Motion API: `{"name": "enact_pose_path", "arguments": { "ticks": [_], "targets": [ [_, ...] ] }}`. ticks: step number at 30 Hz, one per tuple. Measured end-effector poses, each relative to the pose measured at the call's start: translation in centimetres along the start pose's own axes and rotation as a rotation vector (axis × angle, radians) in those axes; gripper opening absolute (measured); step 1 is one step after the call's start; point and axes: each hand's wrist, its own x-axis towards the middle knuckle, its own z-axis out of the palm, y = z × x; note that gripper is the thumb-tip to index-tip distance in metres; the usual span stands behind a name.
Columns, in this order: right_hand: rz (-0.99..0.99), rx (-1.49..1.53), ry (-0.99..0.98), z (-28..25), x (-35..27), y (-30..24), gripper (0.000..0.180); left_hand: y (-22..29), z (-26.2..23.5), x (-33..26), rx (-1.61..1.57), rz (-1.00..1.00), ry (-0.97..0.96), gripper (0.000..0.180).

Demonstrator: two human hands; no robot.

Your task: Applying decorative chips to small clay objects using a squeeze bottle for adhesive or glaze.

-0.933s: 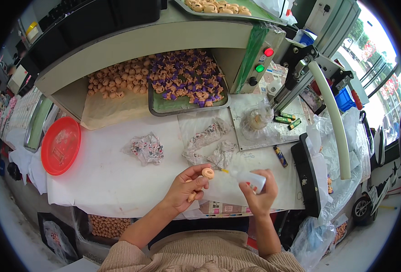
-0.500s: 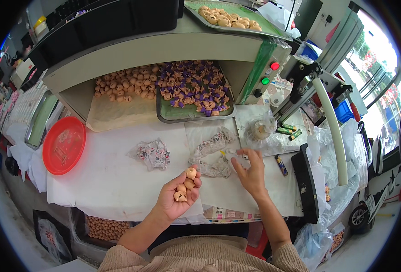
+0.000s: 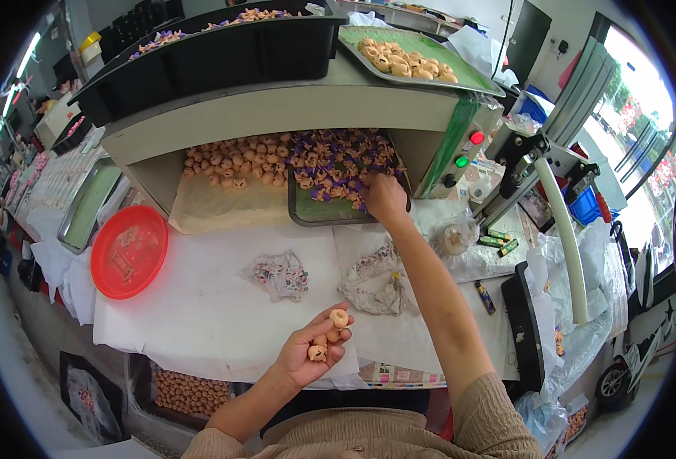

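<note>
R hand (image 3: 386,199) moved into tray (image 3: 315,213) — fingers hidden, can't tell | L hand (image 3: 306,358) — fingers clamped on tan pcs (image 3: 317,351)

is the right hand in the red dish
No, the right hand is at the tray of purple-and-tan pieces, apart from the red dish.

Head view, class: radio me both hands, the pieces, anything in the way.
Left hand: holding several peach pieces. Right hand: at the tray of purple-and-peach parts, fingertips hidden. Crumpled cloth beside right forearm, not blocking.
</note>
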Motion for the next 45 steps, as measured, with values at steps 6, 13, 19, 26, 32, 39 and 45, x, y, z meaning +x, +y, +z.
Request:
{"name": "enact_pose_path", "arguments": {
  "ticks": [6,13,19,26,32,39,45],
  "targets": [
    [-0.052,-0.131,-0.043,0.5,0.1,-0.8,0.019,0.6,0.5,-0.6,0.021,0.041,0.035,0.040],
    [-0.266,0.471,0.171,-3.8,-5.5,-2.1,0.021,1.5,-0.4,0.0,0.248,0.179,0.032,0.039],
    [0.019,1.013,-0.111,-6.0,-17.4,-2.6,0.017,0.8,-0.4,2.1,0.415,0.256,0.049,0.035],
    [-0.032,0.895,0.064,-5.9,-22.6,-0.8,0.015,-1.6,-0.3,3.7,0.588,0.295,0.083,0.034],
    [-0.111,0.860,0.134,-6.8,-23.5,-0.2,0.010,-3.2,0.0,4.2,0.674,0.331,0.121,0.033],
    [0.044,0.991,0.074,-6.9,-23.6,-0.2,0.007,-3.9,-0.4,4.7,0.524,0.267,0.109,0.030],
    [0.089,1.101,0.050,-6.1,-23.7,0.3,0.007,-3.6,0.9,4.2,0.885,0.384,0.226,0.030]
  ]
}}
